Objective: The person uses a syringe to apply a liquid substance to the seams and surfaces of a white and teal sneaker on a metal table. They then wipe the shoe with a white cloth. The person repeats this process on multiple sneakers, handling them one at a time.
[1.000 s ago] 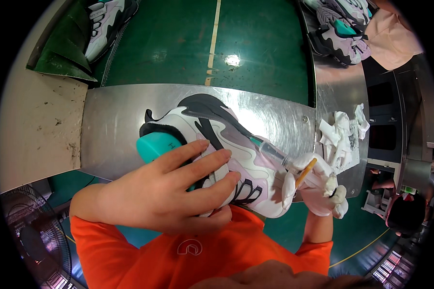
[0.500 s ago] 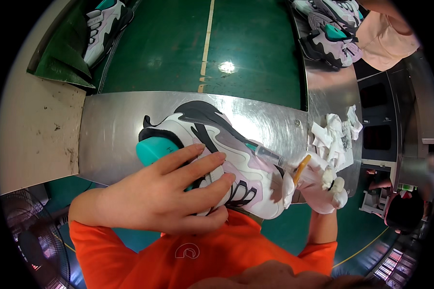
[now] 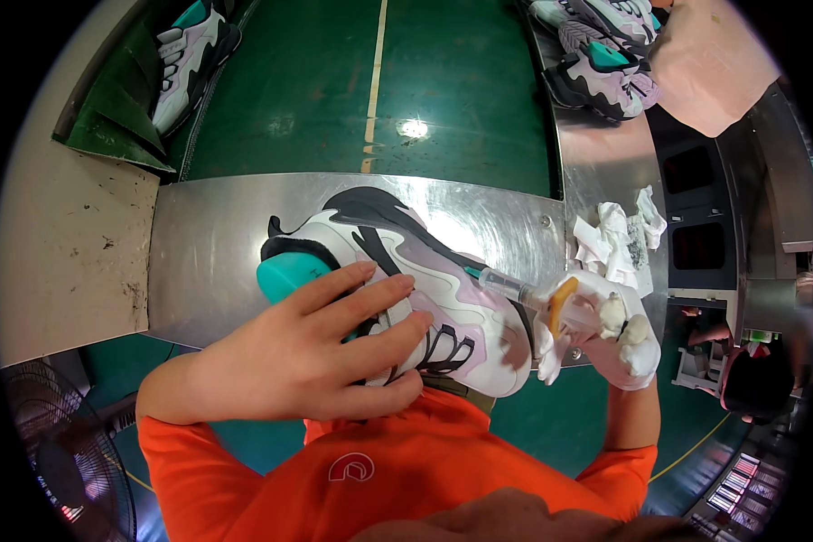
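Gripping one white, pink and black sneaker [image 3: 406, 280] with a bare left hand [image 3: 321, 357], fingers spread over its side, a worker in an orange shirt [image 3: 388, 479] steadies it on a steel table [image 3: 208, 244]. Their gloved right hand [image 3: 605, 334] is clenched around one syringe-like applicator [image 3: 515, 289], its tip at the shoe's upper. One heap of white rags [image 3: 619, 237] lies nearby; perhaps three more sneakers [image 3: 596, 54] sit at the far right, one more sneaker [image 3: 185, 59] far left.
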Demonstrator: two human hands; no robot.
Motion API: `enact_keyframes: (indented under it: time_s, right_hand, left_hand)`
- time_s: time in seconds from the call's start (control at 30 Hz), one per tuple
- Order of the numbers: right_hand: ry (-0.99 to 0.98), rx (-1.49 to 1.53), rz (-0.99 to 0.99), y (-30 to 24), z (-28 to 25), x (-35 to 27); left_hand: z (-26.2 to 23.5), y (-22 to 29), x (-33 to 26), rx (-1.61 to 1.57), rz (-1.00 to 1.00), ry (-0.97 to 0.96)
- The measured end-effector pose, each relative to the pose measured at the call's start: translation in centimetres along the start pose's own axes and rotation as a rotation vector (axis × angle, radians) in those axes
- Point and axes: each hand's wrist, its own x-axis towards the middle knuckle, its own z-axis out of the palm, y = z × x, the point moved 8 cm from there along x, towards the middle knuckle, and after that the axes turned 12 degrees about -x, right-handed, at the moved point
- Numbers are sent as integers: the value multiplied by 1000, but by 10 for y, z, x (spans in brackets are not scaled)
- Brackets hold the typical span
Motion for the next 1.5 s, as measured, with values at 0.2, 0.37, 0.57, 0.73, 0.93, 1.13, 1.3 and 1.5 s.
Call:
enact_keyframes:
  time_s: [0.2,0.37,0.57,0.73,0.93,1.13,1.3,1.5]
  right_hand:
    - [51,-24,31,6,-3,-14]
    - [62,97,14,11,-2,-25]
    - [163,212,-52,18,-10,-41]
    - [73,221,-64,29,-12,-49]
    - [53,352,-162,50,-20,-63]
    - [27,431,-276,64,-25,-71]
    - [80,505,-289,84,-35,-76]
    - [69,587,-399,95,-31,-79]
  left_hand:
    - [1,0,0,16,-17,-27]
    - [-2,-2,5,9,-64,-8]
    - [-1,-5,7,5,-112,65]
    - [0,1,6,81,-79,77]
    - [4,9,7,132,-135,46]
    - [17,27,1,248,-209,121]
    - [30,46,-1,329,-293,165]
    - [44,64,-7,392,-366,190]
